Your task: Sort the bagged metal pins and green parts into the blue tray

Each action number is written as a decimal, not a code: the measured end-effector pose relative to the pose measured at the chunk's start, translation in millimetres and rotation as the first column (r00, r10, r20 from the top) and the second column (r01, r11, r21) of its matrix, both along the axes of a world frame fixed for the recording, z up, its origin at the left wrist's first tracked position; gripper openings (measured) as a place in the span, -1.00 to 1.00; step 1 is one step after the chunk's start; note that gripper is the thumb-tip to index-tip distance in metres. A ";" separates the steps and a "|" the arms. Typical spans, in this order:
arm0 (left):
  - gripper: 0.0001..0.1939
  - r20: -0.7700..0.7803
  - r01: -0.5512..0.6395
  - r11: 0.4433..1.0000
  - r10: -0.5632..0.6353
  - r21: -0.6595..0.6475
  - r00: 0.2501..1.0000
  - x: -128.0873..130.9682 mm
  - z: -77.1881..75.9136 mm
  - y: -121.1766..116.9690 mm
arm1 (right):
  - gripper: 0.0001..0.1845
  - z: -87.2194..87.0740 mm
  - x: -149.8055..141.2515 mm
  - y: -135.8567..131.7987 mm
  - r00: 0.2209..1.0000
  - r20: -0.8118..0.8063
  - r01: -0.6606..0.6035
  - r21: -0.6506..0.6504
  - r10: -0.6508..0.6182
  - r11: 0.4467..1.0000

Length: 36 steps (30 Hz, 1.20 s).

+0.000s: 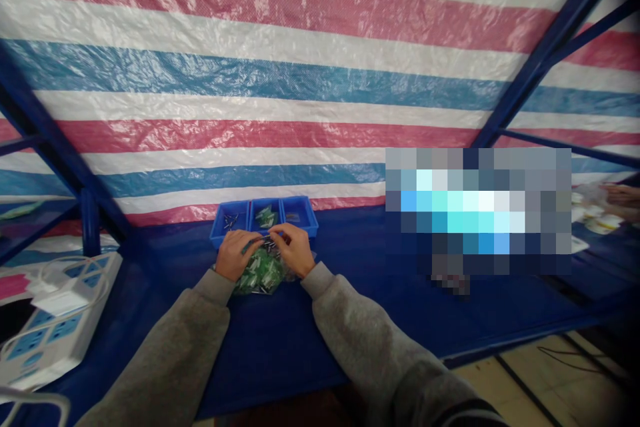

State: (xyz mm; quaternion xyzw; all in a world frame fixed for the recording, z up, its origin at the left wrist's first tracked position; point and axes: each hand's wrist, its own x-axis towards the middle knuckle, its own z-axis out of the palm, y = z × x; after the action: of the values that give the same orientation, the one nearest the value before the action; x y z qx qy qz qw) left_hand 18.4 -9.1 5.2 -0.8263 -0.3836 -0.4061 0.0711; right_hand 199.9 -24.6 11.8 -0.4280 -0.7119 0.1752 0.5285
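My left hand [236, 253] and my right hand [294, 250] meet over a heap of small green-and-clear plastic packets [261, 273]. Both hands are closed in a pinch, fingertips close together; a thin, small piece shows between them, too small to name. Dark and silvery slim parts lie just beneath the fingers. Right behind my hands stands a blue three-compartment tray [216, 229]. Slim metal pieces [231, 221] lie in its left compartment, green packets [267, 216] in the middle one, and a few small pieces in the right one.
A white power strip [75, 340] with a plugged-in adapter [63, 297] and cables lies at left. Blurred-out blocks cover part of the blue table [380, 320] at right. Another person's hand [623, 197] and white tubs [603, 222] show far right. Striped sheeting hangs behind.
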 end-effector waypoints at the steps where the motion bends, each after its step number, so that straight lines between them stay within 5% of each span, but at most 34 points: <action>1: -0.81 0.012 0.000 1.000 0.000 -0.001 1.000 0.2 0.0 -0.2 | -0.79 -0.8 0.2 0.8 1.000 -0.021 -0.003 -0.003 0.003 1.000; 7: -0.81 0.026 -0.004 1.000 0.004 -0.002 1.000 0.1 -0.6 -1.0 | -0.82 -4.7 -0.9 3.6 0.993 -0.110 -0.051 0.021 0.053 0.999; 21: -0.84 0.163 0.065 0.996 -0.054 -0.062 0.985 6.1 4.0 -9.2 | -0.74 -8.8 -3.9 3.3 1.000 -0.014 -0.015 0.049 0.016 0.999; 36: -0.79 0.278 0.040 0.979 0.017 -0.199 0.960 8.1 6.7 -11.0 | -0.79 -9.6 -4.1 2.4 0.996 -0.062 -0.064 0.034 0.066 0.997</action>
State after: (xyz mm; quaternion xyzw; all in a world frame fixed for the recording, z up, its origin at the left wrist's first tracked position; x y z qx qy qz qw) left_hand 26.5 -20.1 11.9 -0.7662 -0.4243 -0.4774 -0.0705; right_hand 195.8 -22.2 2.3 -0.3904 -0.7111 0.1942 0.5515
